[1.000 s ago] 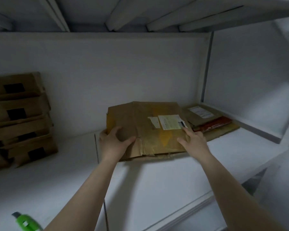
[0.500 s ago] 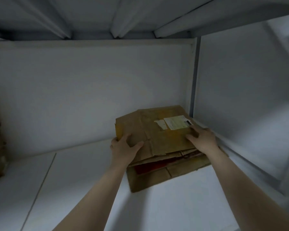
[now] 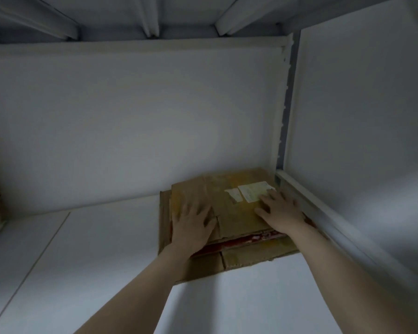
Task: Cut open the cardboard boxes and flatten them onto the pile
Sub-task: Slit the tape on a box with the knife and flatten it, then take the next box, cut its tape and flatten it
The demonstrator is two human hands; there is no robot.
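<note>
Two grips (image 3: 193, 225), one cardboard pile (image 3: 237, 213), two labels (image 3: 253, 192)

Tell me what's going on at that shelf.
A person is pressing a flattened cardboard box down onto a pile of other flattened cardboard in the right back corner of a white shelf. The left hand lies flat on the box's left part. The right hand lies flat on its right part, just below a white label. A red layer shows between the sheets. No cutter is in view.
</note>
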